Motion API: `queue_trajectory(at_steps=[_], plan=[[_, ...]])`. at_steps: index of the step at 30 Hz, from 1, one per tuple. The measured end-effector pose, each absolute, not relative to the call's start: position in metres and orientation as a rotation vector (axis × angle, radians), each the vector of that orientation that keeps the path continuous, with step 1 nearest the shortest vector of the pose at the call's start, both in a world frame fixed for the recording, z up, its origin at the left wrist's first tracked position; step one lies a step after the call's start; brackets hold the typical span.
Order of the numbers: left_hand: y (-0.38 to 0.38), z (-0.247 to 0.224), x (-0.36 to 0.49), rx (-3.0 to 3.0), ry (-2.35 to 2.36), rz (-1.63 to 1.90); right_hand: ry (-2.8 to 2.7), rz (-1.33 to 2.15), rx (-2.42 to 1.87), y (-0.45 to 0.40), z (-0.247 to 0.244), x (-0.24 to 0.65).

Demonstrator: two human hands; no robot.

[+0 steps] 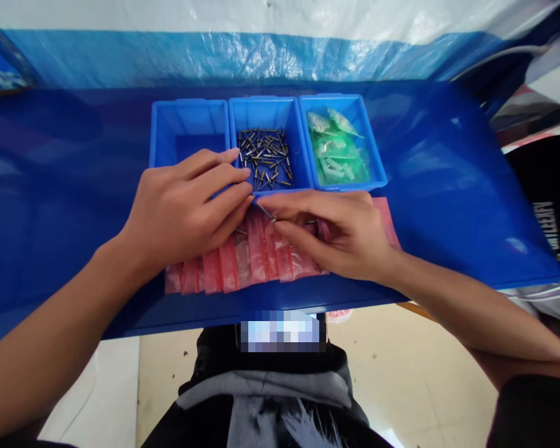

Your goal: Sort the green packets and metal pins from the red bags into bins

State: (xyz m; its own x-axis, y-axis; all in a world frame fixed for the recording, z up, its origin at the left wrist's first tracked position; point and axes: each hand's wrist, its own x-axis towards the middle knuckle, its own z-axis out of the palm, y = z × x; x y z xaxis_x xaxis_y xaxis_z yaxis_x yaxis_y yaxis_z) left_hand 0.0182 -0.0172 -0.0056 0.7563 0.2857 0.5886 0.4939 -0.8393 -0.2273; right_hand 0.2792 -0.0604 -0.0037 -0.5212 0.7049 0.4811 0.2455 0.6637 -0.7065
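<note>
My right hand (350,233) pinches a blind rivet (267,212) between thumb and forefinger, its thin pin pointing up and left. Beneath both hands lies a row of overlapping pink plastic bags (256,258). My left hand (186,208) is stretched over the bags' left part, fingers extended side by side, fingertips by the front of the middle blue bin (303,177); its thumb is hidden. Another rivet (241,232) shows just under its fingers. Many loose rivets (266,152) are heaped in the middle bin.
To the right, a blue bin (377,168) holds green plastic bags (338,152). A third blue bin (191,118) stands on the left, partly covered by my left hand. The blue tabletop (448,205) ends close to my lap, where a phone with a blurred screen (282,331) rests.
</note>
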Motion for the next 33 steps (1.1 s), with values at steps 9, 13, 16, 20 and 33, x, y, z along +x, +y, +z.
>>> queue_trajectory(at_steps=[9, 13, 16, 20, 33], plan=[[-0.020, -0.007, 0.020, -2.590, -0.639, -0.767, -1.554, 1.125, -0.838, -0.054, -0.004, 0.278], [-0.019, -0.007, 0.019, -2.603, -0.664, -0.782, -1.762, 0.840, -0.849, -0.055, -0.002, 0.283], [-0.018, -0.007, 0.019, -2.617, -0.659, -0.806, -2.183, 0.370, -0.662, -0.058, -0.003, 0.285], [-0.021, -0.003, 0.021, -2.660, -0.716, -0.899, -2.527, -0.029, -0.426, -0.058, -0.017, 0.282], [-0.026, 0.003, 0.022, -2.719, -1.118, -1.062, -2.609, 0.061, -0.457, -0.062, -0.028, 0.273]])
